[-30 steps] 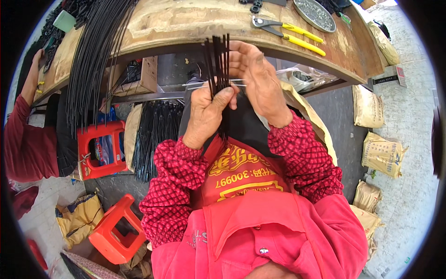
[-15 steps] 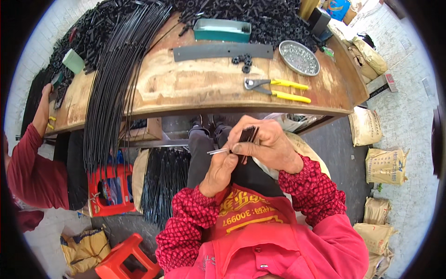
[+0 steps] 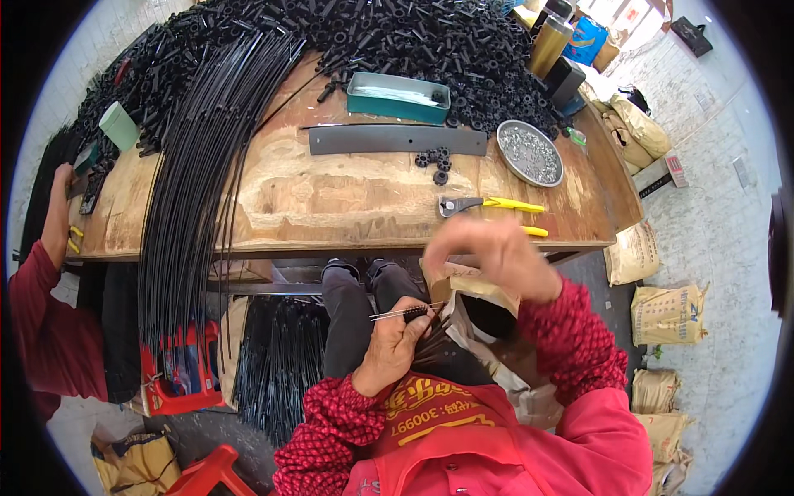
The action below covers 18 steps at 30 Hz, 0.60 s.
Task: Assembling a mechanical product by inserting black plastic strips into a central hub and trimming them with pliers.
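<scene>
My left hand (image 3: 392, 341) is closed around a bundle of thin dark strips (image 3: 429, 345), held in front of my lap. The strips fan out beside the fingers, and a few thin pale rods (image 3: 389, 314) stick out to the left of the grip. My right hand (image 3: 499, 255) is smeared by motion over the table's front edge, apart from the bundle. It partly covers the yellow-handled pliers (image 3: 501, 204) lying there. Whether its fingers hold anything does not show.
Loose black parts (image 3: 413, 33) heap across the back of the wooden table (image 3: 331, 194). On it lie long black cables (image 3: 198, 157), a teal tray (image 3: 389, 107), a grey metal strip (image 3: 372, 142) and a round dish (image 3: 504, 157) of small metal pieces. A co-worker's arm (image 3: 54, 219) reaches in at left.
My right hand has come away from the bundle, moving up and right towards the table edge. My left hand keeps the bundle, now lower. The view has tilted up, showing more of the table's back.
</scene>
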Motion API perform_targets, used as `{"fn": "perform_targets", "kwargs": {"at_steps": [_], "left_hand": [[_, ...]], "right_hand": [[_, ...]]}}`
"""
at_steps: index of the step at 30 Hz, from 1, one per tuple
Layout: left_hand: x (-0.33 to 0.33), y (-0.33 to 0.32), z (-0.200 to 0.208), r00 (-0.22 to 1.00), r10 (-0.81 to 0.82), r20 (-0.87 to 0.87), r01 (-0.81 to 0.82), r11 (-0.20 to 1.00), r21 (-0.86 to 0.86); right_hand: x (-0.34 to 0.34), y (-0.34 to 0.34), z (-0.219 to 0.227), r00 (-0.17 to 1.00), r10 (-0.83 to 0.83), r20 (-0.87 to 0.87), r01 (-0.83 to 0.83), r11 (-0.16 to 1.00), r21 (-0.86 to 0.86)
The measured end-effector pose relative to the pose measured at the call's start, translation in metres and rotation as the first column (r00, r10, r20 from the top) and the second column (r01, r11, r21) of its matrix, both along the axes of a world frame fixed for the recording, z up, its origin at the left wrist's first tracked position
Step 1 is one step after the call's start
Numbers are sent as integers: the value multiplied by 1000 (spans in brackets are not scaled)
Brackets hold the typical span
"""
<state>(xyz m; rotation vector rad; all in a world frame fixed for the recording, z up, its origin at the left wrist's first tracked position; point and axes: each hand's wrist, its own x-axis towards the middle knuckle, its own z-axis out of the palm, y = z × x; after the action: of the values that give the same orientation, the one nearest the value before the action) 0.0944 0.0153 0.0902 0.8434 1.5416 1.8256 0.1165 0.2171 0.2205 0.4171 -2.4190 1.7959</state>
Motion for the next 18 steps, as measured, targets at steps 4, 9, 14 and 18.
{"fn": "perform_targets", "kwargs": {"at_steps": [4,9,14,18], "left_hand": [[-5,-6,18,995,-70,70,71,997,-19],[-7,-7,15,994,-108,-22,107,994,-34],[-15,0,16,989,-79,-121,67,993,-99],[-27,-1,17,984,-142,-105,136,989,-66]], "right_hand": [[-65,46,23,943,-332,-34,334,939,78],[-168,93,50,834,-266,-484,536,601,592],[-278,110,34,665,113,-739,668,354,655],[-340,106,22,845,42,-533,528,92,844]]}}
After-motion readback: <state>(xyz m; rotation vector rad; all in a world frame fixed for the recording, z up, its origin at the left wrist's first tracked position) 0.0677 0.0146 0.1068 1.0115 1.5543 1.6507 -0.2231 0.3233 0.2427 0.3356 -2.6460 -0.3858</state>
